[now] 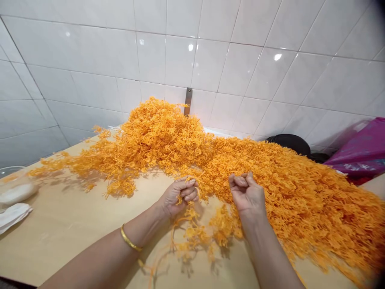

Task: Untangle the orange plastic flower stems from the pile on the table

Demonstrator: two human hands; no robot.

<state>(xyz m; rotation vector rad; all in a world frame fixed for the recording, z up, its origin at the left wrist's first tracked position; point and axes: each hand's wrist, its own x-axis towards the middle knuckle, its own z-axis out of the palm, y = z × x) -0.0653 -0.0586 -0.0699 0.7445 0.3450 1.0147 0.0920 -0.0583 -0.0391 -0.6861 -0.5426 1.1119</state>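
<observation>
My left hand is closed round an orange artificial flower sprig, which hangs below it towards the table's near side. Bits of orange show between its fingers. To its right, my right hand is raised palm up with the fingers curled and the thumb pressed to them; what they hold, if anything, is too small to make out. Behind both hands rises a tall heap of similar orange sprigs. A larger, denser pile of orange sprigs spreads beside my right hand and along the right of the table.
The pale wooden table meets a white tiled wall. A clear container and a white cloth lie at far left. Behind the right pile are a black rounded object and purple fabric. A metal strip stands against the wall.
</observation>
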